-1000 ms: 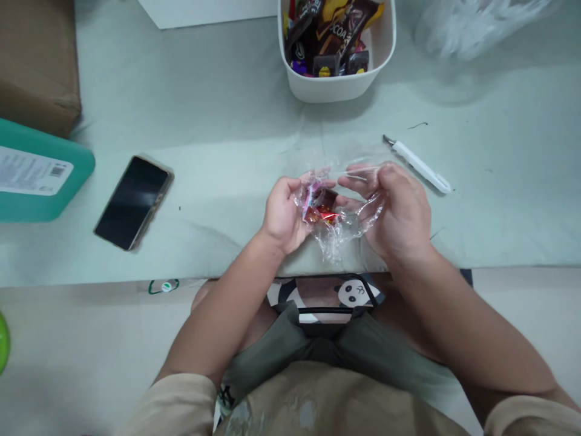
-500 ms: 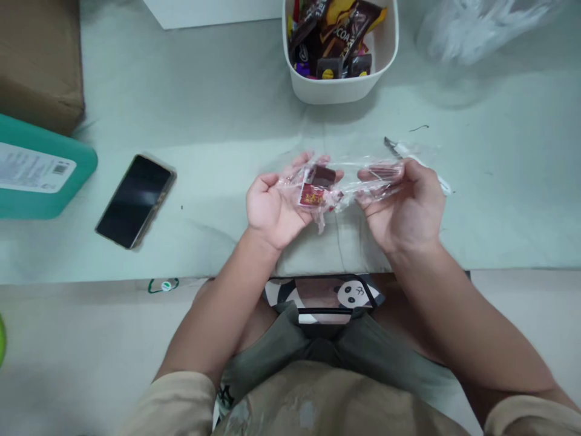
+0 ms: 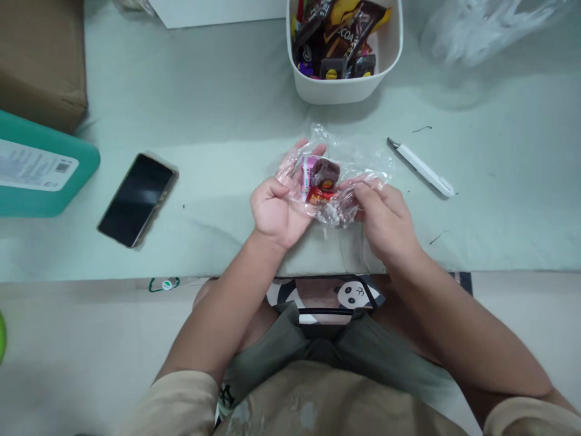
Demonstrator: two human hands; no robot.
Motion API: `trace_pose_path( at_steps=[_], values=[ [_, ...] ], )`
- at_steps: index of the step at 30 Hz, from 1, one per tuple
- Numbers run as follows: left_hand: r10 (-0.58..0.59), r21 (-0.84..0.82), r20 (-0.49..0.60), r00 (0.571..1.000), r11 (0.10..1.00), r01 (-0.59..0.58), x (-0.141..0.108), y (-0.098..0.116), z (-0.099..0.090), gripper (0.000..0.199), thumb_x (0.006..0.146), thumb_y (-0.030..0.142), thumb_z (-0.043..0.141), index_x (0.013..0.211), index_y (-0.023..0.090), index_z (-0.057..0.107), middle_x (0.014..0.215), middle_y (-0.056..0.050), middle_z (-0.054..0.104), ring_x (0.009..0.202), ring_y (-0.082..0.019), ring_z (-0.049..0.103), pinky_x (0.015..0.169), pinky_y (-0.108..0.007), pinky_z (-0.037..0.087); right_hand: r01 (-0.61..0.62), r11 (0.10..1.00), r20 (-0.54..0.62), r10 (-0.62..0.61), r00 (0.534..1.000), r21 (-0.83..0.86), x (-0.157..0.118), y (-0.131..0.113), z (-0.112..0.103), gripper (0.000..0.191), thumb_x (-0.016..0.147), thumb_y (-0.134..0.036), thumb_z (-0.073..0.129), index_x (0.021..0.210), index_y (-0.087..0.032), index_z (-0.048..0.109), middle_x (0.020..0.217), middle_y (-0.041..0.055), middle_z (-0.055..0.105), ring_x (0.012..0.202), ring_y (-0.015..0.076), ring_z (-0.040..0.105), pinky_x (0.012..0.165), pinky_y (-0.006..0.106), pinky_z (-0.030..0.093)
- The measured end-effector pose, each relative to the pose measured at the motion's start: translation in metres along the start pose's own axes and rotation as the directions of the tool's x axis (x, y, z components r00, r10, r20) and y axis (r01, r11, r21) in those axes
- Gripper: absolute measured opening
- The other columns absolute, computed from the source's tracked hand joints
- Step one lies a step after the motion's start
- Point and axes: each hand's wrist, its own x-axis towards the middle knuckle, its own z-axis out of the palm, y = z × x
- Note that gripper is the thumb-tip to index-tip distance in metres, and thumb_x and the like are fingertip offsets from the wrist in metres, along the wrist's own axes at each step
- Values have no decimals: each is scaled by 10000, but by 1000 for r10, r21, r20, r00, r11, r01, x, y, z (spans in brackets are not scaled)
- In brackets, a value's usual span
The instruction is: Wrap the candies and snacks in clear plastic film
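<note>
A clear plastic bag point(image 3: 333, 209) with several small wrapped sweets point(image 3: 325, 174) inside lies between my two hands, above the table's front part. The sweets show brown, red and pink wrappers. My left hand point(image 3: 282, 212) is palm up under the bag, its fingers curled round the side that holds the sweets. With thumb and fingers, my right hand point(image 3: 388, 215) pinches the bag's loose right side. Some fingertips of both hands show through the film.
A white bin of wrapped snacks point(image 3: 347, 91) stands at the back. To the right lie a white utility knife point(image 3: 422, 168) and clear plastic wrap point(image 3: 472, 36). On the left are a phone point(image 3: 137, 200), a green container point(image 3: 45, 163) and a cardboard box point(image 3: 40, 66).
My right hand has moved left towards my left hand, so the stretched bag is now bunched. The sweets have turned over in it, and the utility knife shows fully.
</note>
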Motion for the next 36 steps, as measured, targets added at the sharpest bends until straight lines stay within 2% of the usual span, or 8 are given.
trace_pose_path(
  at_steps=[5,10,20,24,26,29,32,36],
  values=[
    [-21,-57,140,990,998,29,0,6,-9,823,688,218,440,1510,246,453,1480,-59,628,1528,-389,422,1190,-680,413,104,994,-13,-105,994,-19,0,3,-6,298,966,-536,550,971,-255,650,697,13,621,640,184,669,606,352,585],
    [15,-47,119,993,999,-10,3,13,-15,800,749,222,434,1546,281,398,1515,-38,599,1559,-337,385,1236,-642,371,194,976,37,-191,981,-97,-3,2,-13,314,975,-525,563,1142,-281,669,842,35,698,757,206,712,717,405,616],
    [58,-32,82,995,998,-56,3,24,-16,782,787,229,423,1562,315,370,1547,-33,573,1573,-355,353,1208,-707,367,-36,981,35,30,999,189,8,-11,-20,250,836,-386,647,1047,-267,588,910,19,737,806,212,748,719,386,628],
    [32,-43,110,993,999,-28,7,20,-16,809,772,243,428,1576,264,338,1537,-59,576,1566,-360,364,1232,-679,349,-108,958,126,77,989,265,10,-15,-23,327,786,-474,598,1030,-255,594,1001,60,733,816,228,723,692,403,619],
    [38,-46,113,993,998,-33,8,19,-15,820,765,246,430,1577,272,326,1542,-52,572,1561,-354,375,1239,-672,343,-71,964,68,55,996,258,14,-12,-27,352,793,-501,580,1051,-263,592,1096,74,711,914,245,715,699,398,611],
    [35,-43,103,994,999,-31,7,19,-13,807,764,249,431,1563,304,340,1545,-35,574,1551,-344,397,1230,-669,358,27,988,-146,-5,989,149,19,-4,-31,291,849,-462,565,1075,-278,568,1209,68,653,1063,243,679,759,377,594],
    [6,-32,93,996,999,-3,6,14,-13,778,764,250,448,1536,321,386,1526,-33,591,1545,-348,407,1208,-676,385,170,975,-311,-209,927,-146,17,-1,-27,240,910,-400,556,1114,-274,560,1230,76,612,1094,234,642,815,383,565],
    [-25,-32,76,997,999,28,9,5,-16,756,756,254,468,1508,317,426,1513,-44,599,1553,-367,387,1180,-706,399,310,776,-81,-419,904,-549,0,-7,-15,183,956,-354,528,1091,-240,575,1052,79,636,896,213,622,774,382,515]
  ],
)
